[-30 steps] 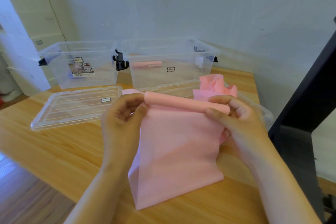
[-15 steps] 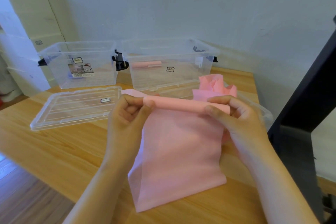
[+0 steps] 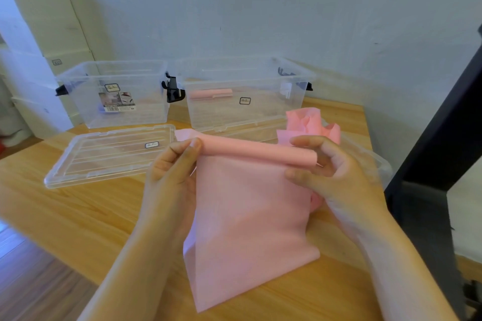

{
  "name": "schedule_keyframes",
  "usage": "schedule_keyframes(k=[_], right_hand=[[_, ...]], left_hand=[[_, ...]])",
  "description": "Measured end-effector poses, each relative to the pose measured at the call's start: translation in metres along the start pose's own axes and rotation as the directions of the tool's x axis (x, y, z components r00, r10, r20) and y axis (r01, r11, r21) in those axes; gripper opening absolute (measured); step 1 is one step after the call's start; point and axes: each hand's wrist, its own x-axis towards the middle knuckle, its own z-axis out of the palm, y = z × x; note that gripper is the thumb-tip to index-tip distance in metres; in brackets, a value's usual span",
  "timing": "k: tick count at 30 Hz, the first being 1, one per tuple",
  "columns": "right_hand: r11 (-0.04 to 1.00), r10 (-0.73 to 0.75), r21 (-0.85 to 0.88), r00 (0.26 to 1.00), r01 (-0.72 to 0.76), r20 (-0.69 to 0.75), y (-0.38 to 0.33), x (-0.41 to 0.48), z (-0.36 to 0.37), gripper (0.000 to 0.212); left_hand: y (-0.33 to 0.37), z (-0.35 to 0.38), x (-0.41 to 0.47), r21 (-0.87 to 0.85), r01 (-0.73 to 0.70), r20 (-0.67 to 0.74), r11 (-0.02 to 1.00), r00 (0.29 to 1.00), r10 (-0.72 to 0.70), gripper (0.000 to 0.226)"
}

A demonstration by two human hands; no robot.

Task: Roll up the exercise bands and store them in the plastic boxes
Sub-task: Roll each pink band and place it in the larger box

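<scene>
1. Fingers of the left hand and right hand are pinching both ends of the roll, curled around it, lifted off the table.
2. The pink band is hanging loose below, its tail lying on the wood.
3. Best play, I'd judge: turning both ends evenly, edges square, so it's fitting the right box.

Light wood surface fills centre & bottom of frame. Pale grey-blue wall across the top, w/ a few small marks. Stacked cardboard boxes upper left, against the wall. Black slanted beam at right edge. Wood-plank floor lower left.
</scene>
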Motion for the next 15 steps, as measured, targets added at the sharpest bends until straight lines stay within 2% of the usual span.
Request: schedule_keyframes(k=[4,8,10,14,15], right_hand=[[1.000,-0.022,-0.006,1.000,0.022,-0.019,0.000,0.001,0.000,0.028],[0.998,-0.055,0.016,0.998,0.056,-0.031,-0.001,0.000,-0.002,0.023],[0.997,-0.066,0.030,0.998,0.067,-0.021,-0.002,0.000,-0.001,0.022],[0.996,-0.089,0.029,0.996,0.089,-0.004,-0.004,0.000,0.000,0.030],[0.995,-0.092,0.035,0.996,0.092,-0.002,-0.004,-0.001,0.000,0.029]], left_hand=[[0.000,0.000,0.001,-0.026,0.015,0.004,1.000,1.000,-0.015,0.009],[-0.001,-0.003,0.003,-0.043,0.029,0.039,0.999,0.999,-0.027,0.009],[-0.002,-0.005,0.005,-0.073,0.048,0.046,0.996,0.998,-0.045,0.022],[-0.003,-0.011,0.010,-0.123,0.074,0.097,0.990,0.993,-0.062,0.065],[-0.003,-0.012,0.010,-0.127,0.073,0.101,0.989,0.993,-0.060,0.068]])
